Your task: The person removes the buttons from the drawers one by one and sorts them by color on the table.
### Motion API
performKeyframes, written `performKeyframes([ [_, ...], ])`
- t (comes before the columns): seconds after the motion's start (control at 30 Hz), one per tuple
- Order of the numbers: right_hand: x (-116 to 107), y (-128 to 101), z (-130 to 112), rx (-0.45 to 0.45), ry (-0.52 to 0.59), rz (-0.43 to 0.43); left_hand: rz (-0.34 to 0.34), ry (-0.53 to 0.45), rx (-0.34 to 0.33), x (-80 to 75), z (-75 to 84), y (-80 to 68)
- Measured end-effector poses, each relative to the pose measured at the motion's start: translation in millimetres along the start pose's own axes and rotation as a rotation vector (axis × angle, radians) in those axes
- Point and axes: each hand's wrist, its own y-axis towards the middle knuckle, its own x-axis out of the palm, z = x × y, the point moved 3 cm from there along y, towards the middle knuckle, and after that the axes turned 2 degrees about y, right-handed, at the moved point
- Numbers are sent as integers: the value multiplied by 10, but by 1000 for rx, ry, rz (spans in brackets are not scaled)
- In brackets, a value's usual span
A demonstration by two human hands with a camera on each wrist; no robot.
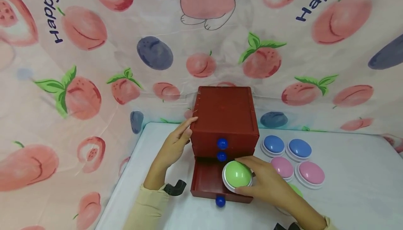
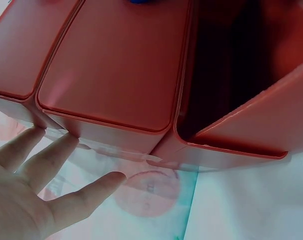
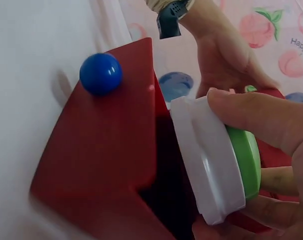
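A dark red drawer cabinet (image 1: pixel 224 111) with blue ball knobs stands at the back of the table, its bottom drawer (image 1: pixel 206 177) pulled out. My right hand (image 1: pixel 267 181) grips a round push button (image 1: pixel 238 174) by its white rim, green dome up, over the right part of that drawer. In the right wrist view the button's white base (image 3: pixel 206 160) is tilted above the drawer's opening. My left hand (image 1: pixel 173 146) rests its straight fingertips on the cabinet's left side; in the left wrist view its fingers (image 2: pixel 51 155) are spread against the side wall.
Right of the cabinet stand two blue buttons (image 1: pixel 274 144) and two pink buttons (image 1: pixel 311 173). Another green button (image 1: pixel 295 189) lies partly hidden under my right forearm. A fruit-patterned cloth (image 1: pixel 201 65) hangs behind the white table (image 1: pixel 355 188).
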Motion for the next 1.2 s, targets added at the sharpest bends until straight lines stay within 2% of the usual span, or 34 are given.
performKeyframes([
  [0.1, -143, -105, 71, -8, -34, 35, 1, -1, 3, 7, 7, 4],
  [0.23, -354, -260, 202, 37, -61, 63, 3, 2, 0, 14, 11, -4],
  [0.33, -503, -389, 340, 73, -91, 92, 0, -2, -2, 24, 11, -5],
  [0.57, -754, -688, 716, 93, -124, 185, -5, -7, 1, 29, 21, 3],
  [0.77, -825, -863, 1052, 224, -160, 114, 7, -7, -12, 9, -5, -7],
  [1.0, -833, -1054, 1453, 444, -162, -83, -4, -6, -3, 18, -7, -4],
  [1.2, -809, -1177, 1692, 550, -139, -185, 2, -9, -1, 13, -1, -6],
])
